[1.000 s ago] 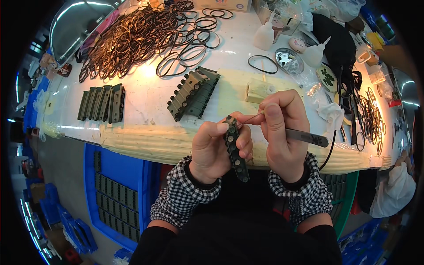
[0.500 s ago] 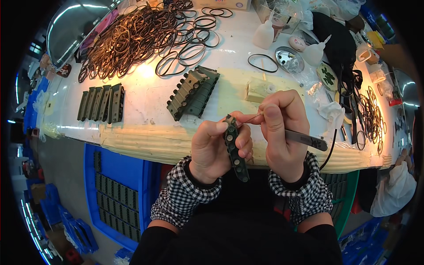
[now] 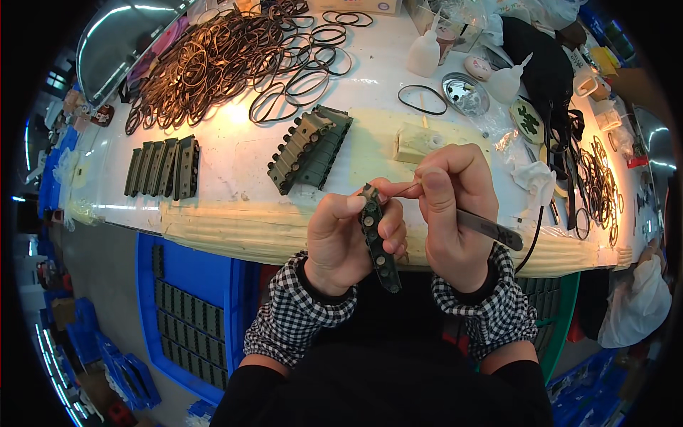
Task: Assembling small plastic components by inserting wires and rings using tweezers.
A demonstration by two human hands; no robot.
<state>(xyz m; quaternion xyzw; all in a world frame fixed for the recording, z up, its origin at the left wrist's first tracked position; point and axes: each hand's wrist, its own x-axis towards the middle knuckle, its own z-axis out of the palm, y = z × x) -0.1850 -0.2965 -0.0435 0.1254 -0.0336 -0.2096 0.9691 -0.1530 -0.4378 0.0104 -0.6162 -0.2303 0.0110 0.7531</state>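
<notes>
My left hand (image 3: 341,235) is closed around a dark green model tank hull (image 3: 378,245) with small round wheels along its side. The hull hangs tilted, its lower end pointing toward my body. In my right hand (image 3: 459,213) are grey metal tweezers (image 3: 491,229), pinched between thumb and fingers with the broad end sticking out to the right. Their thin tips reach left to the hull's upper end, beside my left fingertips. Whether the tips hold anything is too small to tell.
Beyond my hands lie more green hulls (image 3: 309,153) and a row of hulls (image 3: 162,167) at left. A heap of dark rubber bands (image 3: 206,67) fills the far left. A pale block (image 3: 416,144), white squeeze bottles (image 3: 425,53) and a metal dish (image 3: 464,95) stand ahead. A blue crate (image 3: 188,267) sits below.
The broad end of the tweezers has swung slightly down and left in my right hand. My left hand and the hull stay almost where they were.
</notes>
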